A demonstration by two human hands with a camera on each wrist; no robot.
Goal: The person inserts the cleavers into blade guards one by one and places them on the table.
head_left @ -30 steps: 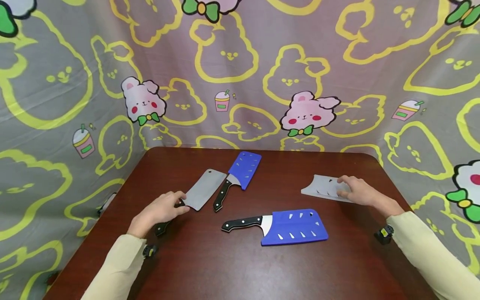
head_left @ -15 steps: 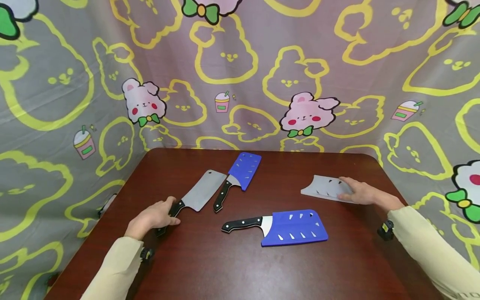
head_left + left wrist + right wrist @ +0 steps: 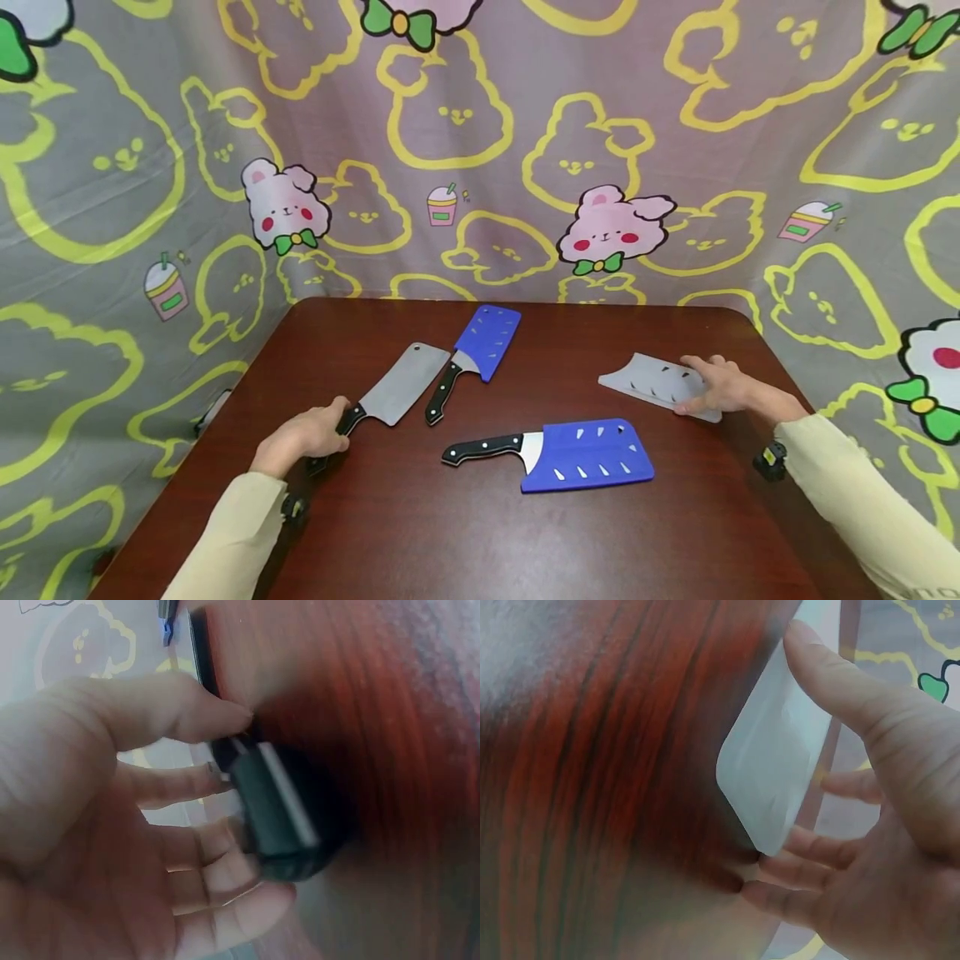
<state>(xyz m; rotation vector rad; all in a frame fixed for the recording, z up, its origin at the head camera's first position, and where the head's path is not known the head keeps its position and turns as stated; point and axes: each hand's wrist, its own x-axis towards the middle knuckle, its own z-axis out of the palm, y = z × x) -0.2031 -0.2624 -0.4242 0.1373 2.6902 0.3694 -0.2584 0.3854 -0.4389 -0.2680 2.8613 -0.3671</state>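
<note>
Pinching the handle (image 3: 274,806) of the bare cleaver (image 3: 408,383) left of the front blue-sheathed cleaver (image 3: 592,452), the left hand (image 3: 306,433), like the right hand (image 3: 720,388) pinching a white blade guard (image 3: 645,375) beyond that landmark's right end, seems mid-pickup, needing steady lifting.

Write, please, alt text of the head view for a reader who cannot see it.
A person's left hand holds the black handle of a bare cleaver at a dark red table, while the right hand grips a whitish slotted blade cover. Two cleavers in blue covers lie mid-table, with a cartoon-print cloth behind.
</note>
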